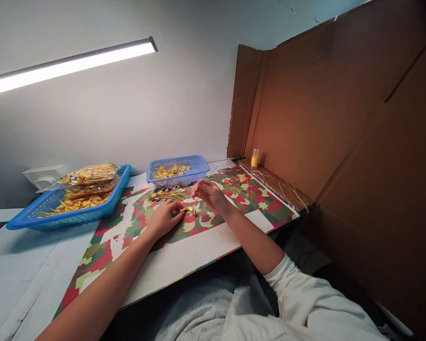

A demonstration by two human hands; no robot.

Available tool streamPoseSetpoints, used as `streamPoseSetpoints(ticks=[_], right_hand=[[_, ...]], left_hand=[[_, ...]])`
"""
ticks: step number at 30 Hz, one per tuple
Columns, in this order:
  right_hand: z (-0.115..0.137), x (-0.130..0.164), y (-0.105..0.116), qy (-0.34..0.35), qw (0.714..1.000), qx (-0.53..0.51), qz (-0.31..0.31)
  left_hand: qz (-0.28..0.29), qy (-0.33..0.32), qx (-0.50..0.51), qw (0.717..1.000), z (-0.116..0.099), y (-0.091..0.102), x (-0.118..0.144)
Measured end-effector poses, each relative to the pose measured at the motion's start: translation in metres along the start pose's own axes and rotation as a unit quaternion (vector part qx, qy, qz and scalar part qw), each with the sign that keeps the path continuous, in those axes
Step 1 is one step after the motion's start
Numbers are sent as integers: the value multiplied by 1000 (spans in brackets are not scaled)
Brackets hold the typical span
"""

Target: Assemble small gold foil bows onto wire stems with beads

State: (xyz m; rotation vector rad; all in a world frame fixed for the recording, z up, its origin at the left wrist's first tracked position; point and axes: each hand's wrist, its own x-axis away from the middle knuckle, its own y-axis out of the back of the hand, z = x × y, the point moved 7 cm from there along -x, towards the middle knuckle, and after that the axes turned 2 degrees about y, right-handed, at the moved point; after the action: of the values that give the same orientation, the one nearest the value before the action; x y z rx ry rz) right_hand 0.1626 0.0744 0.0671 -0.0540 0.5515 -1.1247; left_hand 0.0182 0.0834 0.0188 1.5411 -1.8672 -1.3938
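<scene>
My left hand rests on the camouflage-patterned sheet, thumb and fingers pinched on a small gold ribbon bow. A small shiny bead or bell shows at the bow's right end. To the right and slightly higher, my right hand is raised over the sheet with its fingertips drawn together; whatever they pinch is too small to make out. Behind my left hand lies a bundle of thin gold ties, with small round shiny pieces beside it. More gold pieces are scattered on the sheet beyond my right hand.
A blue basket at the left holds bagged gold pieces. A smaller blue basket with gold bows stands against the wall. A yellow-filled bottle and loose cords lie by the cardboard partition on the right.
</scene>
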Motion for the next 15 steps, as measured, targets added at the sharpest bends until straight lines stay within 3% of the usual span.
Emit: streamPoseSetpoints(ticks=[7, 11, 15], right_hand=[[-1, -2, -5, 6, 1000, 15, 17], [6, -1, -3, 15, 1000, -23, 5], [12, 3, -5, -1, 995, -90, 47]], left_hand=[[2, -34, 41, 999, -12, 3, 2], [10, -23, 45, 999, -12, 2, 2], [7, 13, 26, 1000, -4, -3, -1]])
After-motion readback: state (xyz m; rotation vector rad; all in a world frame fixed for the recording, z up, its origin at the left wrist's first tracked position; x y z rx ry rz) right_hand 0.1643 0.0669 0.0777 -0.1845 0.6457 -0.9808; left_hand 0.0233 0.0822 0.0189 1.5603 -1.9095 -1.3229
